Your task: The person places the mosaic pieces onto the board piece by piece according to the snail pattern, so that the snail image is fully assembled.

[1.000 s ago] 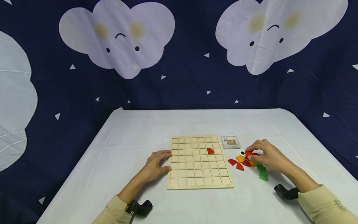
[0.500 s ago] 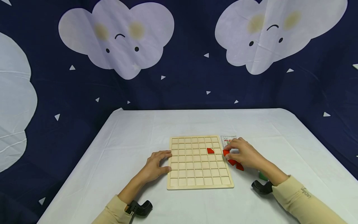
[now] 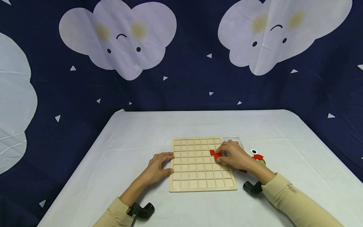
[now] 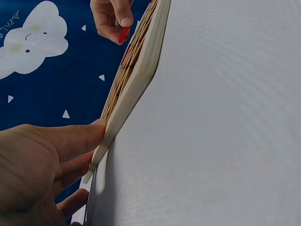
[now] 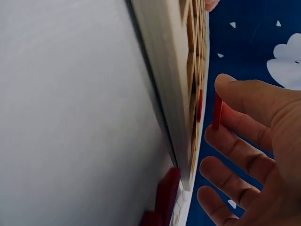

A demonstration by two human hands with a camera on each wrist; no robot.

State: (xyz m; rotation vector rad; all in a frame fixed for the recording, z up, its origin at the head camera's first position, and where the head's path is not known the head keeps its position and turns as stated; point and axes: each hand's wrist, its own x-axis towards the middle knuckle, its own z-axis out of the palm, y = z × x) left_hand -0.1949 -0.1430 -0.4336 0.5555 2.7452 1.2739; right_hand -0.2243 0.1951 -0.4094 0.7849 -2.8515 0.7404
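A wooden grid board (image 3: 202,190) lies on the white table. My left hand (image 3: 158,167) rests at its left edge, thumb and fingers spread along the side; the left wrist view shows a fingertip right at the rim. My right hand (image 3: 233,154) pinches a red tile (image 3: 217,156) between thumb and fingers, over the right part of the board. In the right wrist view this tile (image 5: 217,113) stands on edge, a little above the grid. Another red tile (image 3: 211,152), partly covered in the head view, sits in a cell just left of it.
Right of the board lie a round eye piece (image 3: 254,152), red pieces (image 3: 258,157) and a green piece (image 3: 261,162), partly behind the right arm. A printed pattern card (image 3: 232,139) touches the board's upper right. Another red tile (image 3: 243,171) shows beneath the right wrist.
My right hand has picked the red tile from the pile and carried it left, over the board. The left hand and the board have stayed still.
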